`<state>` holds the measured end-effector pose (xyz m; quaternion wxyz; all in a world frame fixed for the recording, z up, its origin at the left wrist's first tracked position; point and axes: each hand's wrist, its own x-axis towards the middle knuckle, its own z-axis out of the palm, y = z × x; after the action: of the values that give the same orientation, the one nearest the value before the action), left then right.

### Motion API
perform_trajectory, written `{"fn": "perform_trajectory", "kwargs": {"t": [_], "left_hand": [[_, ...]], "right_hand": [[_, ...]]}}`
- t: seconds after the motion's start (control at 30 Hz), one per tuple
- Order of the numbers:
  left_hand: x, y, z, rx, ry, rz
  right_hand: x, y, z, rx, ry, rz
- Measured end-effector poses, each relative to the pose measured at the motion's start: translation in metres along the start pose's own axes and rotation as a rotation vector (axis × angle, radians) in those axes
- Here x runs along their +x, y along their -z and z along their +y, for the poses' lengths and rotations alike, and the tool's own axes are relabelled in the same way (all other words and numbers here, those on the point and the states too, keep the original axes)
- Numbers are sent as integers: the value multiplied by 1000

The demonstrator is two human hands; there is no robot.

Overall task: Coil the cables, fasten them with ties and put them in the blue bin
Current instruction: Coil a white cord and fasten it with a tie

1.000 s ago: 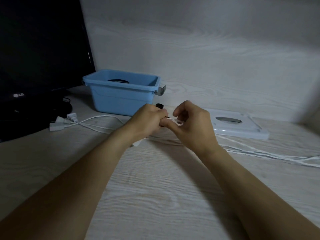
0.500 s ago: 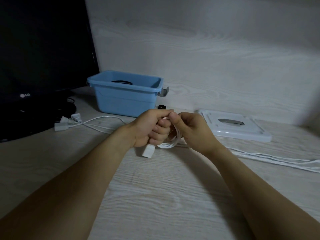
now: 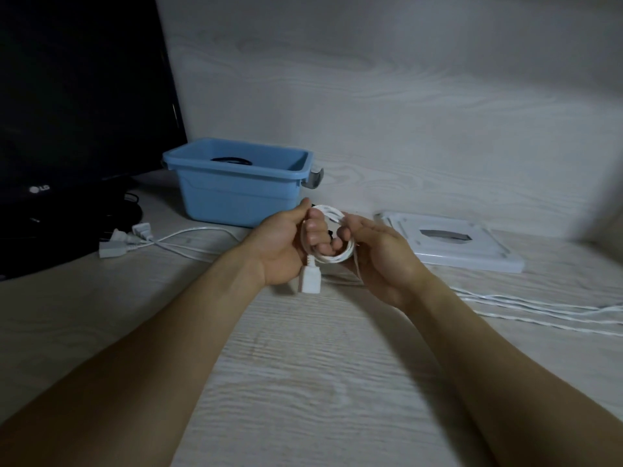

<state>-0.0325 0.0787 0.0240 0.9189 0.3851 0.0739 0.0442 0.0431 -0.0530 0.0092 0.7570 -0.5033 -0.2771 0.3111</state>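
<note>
Two hands work in front of the blue bin (image 3: 236, 193), which serves here as the landmark. The left hand (image 3: 283, 246), just in front of the bin's right corner, has its fingers curled round a small coil (image 3: 332, 237) of white cable, and one white connector (image 3: 310, 281) hangs below that fist. The right hand (image 3: 377, 257), beside it and further right of the bin, lies palm up with fingers bent round the coil's far side, the cable running across them — so both hands grip the one coil. From there loose white strands (image 3: 539, 306) trail along the table (image 3: 303, 382), away to the right of the bin; their number is hard to count, three or four lines showing. Left of the bin lie more white plugs (image 3: 124, 241), two or three bunched together, with one thin white lead (image 3: 188, 235) curving back toward the hands. Inside the bin one dark coil (image 3: 231, 160) shows above the rim. One white flat lid (image 3: 448, 241) rests to the right of the bin, and one black monitor (image 3: 74, 96) stands to its left.

Against half a second ago, the coil has gained a visible loop above the left fingers, the right hand has turned palm upward, and the connector hangs lower
</note>
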Motion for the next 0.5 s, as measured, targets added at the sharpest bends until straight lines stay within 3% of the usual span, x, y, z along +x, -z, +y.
{"fn": "perform_trajectory", "kwargs": {"t": [0.1, 0.2, 0.37, 0.5], "left_hand": [[-2, -1, 1, -34, -6, -95], [-4, 0, 2, -34, 47, -165], [-2, -5, 0, 85, 13, -45], [-2, -1, 7, 46, -105, 86]], "right_hand": [[1, -3, -3, 326, -68, 11], [0, -13, -8, 410, -95, 49], [-4, -21, -10, 166, -20, 58], [-3, -15, -1, -246, 181, 101]]}}
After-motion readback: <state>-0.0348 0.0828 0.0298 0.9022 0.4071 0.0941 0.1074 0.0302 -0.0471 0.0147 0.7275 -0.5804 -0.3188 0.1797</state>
